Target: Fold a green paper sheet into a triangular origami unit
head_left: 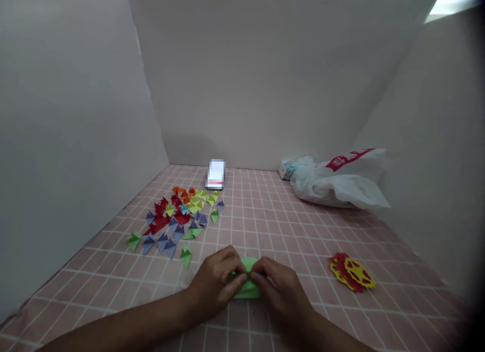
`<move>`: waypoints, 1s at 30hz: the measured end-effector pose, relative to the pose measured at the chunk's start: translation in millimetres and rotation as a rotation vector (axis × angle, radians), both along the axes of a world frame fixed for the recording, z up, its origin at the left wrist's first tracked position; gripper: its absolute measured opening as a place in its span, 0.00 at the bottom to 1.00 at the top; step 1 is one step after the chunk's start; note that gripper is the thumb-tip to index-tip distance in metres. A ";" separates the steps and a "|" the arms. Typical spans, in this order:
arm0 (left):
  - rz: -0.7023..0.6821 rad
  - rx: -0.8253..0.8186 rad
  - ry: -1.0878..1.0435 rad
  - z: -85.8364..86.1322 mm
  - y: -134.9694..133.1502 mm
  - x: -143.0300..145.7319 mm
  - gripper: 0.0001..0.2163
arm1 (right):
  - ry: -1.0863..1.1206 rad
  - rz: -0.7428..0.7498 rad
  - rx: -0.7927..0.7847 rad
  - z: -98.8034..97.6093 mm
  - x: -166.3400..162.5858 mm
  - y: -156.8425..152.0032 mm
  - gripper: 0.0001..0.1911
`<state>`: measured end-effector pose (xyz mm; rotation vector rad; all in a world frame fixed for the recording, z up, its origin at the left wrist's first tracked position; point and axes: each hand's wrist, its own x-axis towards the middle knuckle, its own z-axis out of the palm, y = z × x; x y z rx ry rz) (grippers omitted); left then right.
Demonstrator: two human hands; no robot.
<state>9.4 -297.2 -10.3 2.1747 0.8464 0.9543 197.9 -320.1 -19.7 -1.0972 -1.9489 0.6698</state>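
A piece of green paper (247,291) lies on the tiled surface at the front middle, partly covered by my fingers. My left hand (217,279) pinches it from the left, thumb and forefinger closed at its middle. From the right, my right hand (280,284) pinches the same paper, its fingertips nearly meeting those of the left. The exact fold under the fingertips is hidden. Close to my left hand stands a small folded green paper piece (185,256).
Several folded paper pieces in red (160,220), yellow, orange, purple and green spread over the left side. A phone (215,174) leans at the back. Red and yellow gear-like discs (353,272) lie at right, a white plastic bag (337,183) behind them. White panels (265,79) enclose the surface.
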 end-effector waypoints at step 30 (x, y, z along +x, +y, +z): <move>0.146 -0.648 -0.314 4.4 -2.8 9.1 0.12 | 0.510 -0.040 -0.491 7.6 -9.4 4.9 0.12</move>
